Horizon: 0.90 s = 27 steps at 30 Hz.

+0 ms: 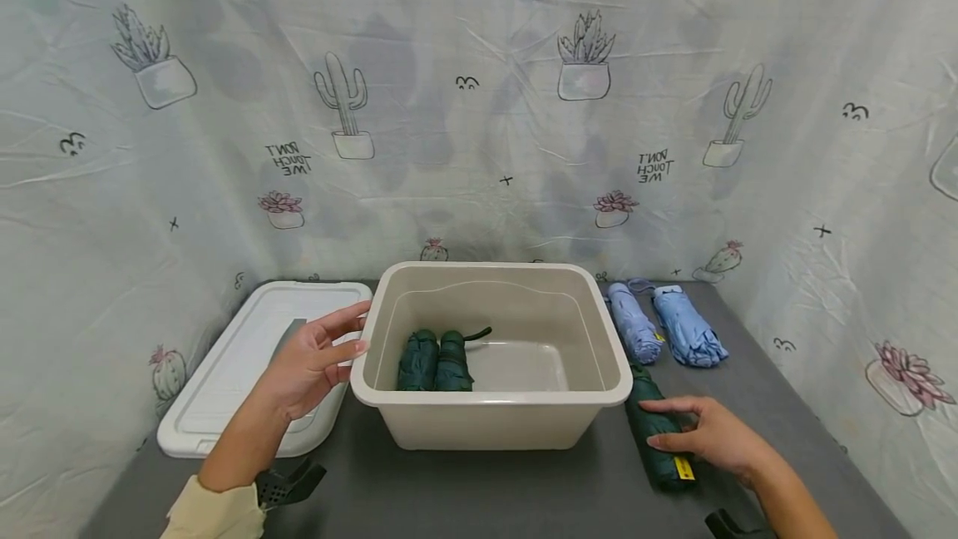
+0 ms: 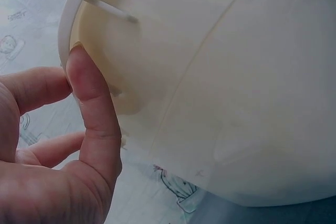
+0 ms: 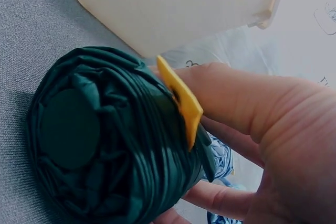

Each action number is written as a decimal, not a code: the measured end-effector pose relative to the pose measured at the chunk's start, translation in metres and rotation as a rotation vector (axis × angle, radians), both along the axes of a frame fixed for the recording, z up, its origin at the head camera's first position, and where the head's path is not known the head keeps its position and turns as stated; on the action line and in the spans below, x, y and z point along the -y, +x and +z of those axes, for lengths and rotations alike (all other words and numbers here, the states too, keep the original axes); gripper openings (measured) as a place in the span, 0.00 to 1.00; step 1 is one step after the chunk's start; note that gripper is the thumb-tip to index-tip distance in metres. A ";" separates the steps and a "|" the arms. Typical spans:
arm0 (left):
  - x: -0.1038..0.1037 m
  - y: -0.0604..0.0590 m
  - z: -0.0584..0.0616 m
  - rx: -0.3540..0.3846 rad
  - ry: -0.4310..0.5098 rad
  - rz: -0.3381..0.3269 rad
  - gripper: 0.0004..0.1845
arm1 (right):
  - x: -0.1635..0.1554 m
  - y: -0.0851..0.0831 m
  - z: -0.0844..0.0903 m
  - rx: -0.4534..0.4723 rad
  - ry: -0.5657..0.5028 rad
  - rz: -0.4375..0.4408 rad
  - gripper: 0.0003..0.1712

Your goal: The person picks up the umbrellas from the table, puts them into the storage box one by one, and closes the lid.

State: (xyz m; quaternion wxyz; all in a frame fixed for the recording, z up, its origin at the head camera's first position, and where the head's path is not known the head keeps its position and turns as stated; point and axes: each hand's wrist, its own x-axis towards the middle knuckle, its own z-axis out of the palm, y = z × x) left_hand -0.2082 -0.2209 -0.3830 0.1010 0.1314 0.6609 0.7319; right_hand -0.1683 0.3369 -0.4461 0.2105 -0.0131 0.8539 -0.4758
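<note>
A cream plastic bin (image 1: 490, 421) stands on the grey table with two folded dark green umbrellas (image 1: 417, 360) lying side by side inside, at its left. My left hand (image 1: 310, 368) touches the bin's left rim from outside, its thumb and fingers fairly straight; the left wrist view shows the thumb against the rim (image 2: 65, 35). Right of the bin, my right hand (image 1: 699, 431) grips another folded green umbrella (image 1: 654, 439) with a yellow tag, thumb on one side and fingers on the other. In the right wrist view the umbrella's round end (image 3: 71, 129) faces the camera.
A white lid (image 1: 224, 381) with a grey handle lies left of the bin. Two folded blue umbrellas, one lighter (image 1: 634, 323) and one patterned (image 1: 687, 327), lie behind the right hand. A cactus-print curtain (image 1: 479, 131) hangs around the table's back and sides.
</note>
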 end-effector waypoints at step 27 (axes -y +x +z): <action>0.001 0.002 -0.001 -0.010 -0.002 -0.010 0.34 | 0.004 0.002 -0.002 0.014 0.003 -0.027 0.36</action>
